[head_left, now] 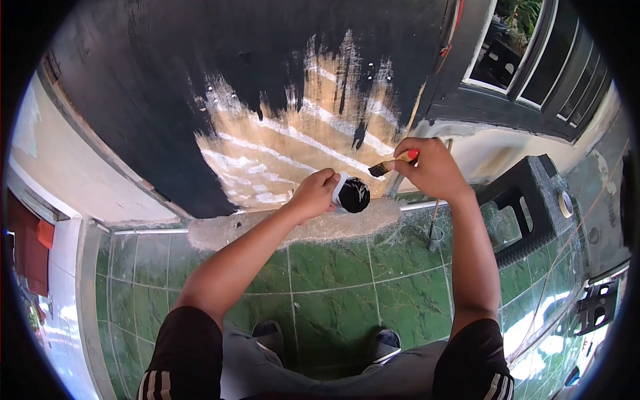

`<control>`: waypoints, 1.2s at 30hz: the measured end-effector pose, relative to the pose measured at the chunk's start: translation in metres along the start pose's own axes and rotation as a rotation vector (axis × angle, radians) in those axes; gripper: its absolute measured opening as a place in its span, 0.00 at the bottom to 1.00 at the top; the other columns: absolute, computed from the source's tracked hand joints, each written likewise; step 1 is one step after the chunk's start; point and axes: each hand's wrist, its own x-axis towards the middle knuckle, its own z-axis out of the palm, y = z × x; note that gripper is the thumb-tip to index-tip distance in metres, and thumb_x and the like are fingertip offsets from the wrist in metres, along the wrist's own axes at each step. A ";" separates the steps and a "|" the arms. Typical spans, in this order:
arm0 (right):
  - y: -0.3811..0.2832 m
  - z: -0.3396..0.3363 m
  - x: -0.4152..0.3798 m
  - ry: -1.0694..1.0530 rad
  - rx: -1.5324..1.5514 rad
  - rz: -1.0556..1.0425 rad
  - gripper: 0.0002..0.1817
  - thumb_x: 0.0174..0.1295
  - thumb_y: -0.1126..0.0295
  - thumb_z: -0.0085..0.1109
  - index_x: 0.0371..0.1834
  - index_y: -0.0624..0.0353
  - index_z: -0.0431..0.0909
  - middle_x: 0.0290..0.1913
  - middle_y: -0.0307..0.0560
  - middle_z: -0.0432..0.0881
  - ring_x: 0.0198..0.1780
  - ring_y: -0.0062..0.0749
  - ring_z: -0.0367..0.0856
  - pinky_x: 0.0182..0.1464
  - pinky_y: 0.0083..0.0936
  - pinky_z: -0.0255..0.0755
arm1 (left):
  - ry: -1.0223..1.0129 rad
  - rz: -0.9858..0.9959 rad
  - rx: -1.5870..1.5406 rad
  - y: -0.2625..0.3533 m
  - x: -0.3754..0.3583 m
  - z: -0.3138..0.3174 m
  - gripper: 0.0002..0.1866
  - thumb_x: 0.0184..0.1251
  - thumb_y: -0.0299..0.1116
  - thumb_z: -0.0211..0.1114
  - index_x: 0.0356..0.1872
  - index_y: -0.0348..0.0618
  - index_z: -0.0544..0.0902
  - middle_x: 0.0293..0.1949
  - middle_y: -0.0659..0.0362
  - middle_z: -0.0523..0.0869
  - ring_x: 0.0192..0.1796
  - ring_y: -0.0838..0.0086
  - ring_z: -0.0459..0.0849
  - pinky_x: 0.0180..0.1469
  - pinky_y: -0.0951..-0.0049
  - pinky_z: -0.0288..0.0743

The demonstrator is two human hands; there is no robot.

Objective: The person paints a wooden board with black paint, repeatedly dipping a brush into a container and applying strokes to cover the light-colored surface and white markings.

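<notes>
My left hand [312, 195] grips a small white paint cup [341, 195] by its side. Black paint [354, 194] lines the inside, and the opening faces me. In my right hand [430, 167] is a paintbrush [389, 167], held by its handle, which has a red end. Its dark bristles point left, a little above and right of the cup. Behind both hands stands a wooden door or panel [280, 143], mostly coated black. Its lower middle still shows tan wood with slanting white strips and streaky brush edges.
Green tiles [333, 267] cover the floor, with a rough cement sill [253, 230] below the panel. To the right, a black stool-like object [527, 207] carries a roll of tape [566, 205]. A thin stick [435, 217] stands near my right forearm. A dark-framed window [513, 47] is upper right.
</notes>
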 end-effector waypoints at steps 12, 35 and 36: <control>0.011 0.067 0.003 -0.102 -0.114 -0.185 0.05 0.60 0.69 0.73 0.37 0.55 0.92 0.37 0.54 0.91 0.43 0.54 0.89 0.51 0.45 0.82 | -0.017 0.099 -0.044 0.011 -0.007 0.011 0.17 0.90 0.42 0.52 0.50 0.35 0.77 0.43 0.54 0.87 0.41 0.68 0.93 0.46 0.67 0.92; 0.004 0.063 0.003 -0.091 -0.102 -0.213 0.08 0.59 0.70 0.73 0.41 0.50 0.95 0.39 0.49 0.91 0.47 0.49 0.88 0.53 0.44 0.81 | 0.100 0.029 -0.101 0.007 -0.002 0.009 0.18 0.90 0.41 0.51 0.50 0.33 0.78 0.46 0.54 0.85 0.46 0.67 0.92 0.48 0.64 0.93; 0.006 0.063 0.003 -0.135 -0.107 -0.235 0.08 0.59 0.71 0.73 0.41 0.51 0.95 0.40 0.49 0.91 0.48 0.49 0.88 0.53 0.44 0.81 | 0.114 0.025 -0.102 0.005 -0.001 0.007 0.18 0.90 0.41 0.51 0.50 0.33 0.78 0.46 0.53 0.85 0.46 0.66 0.92 0.48 0.64 0.94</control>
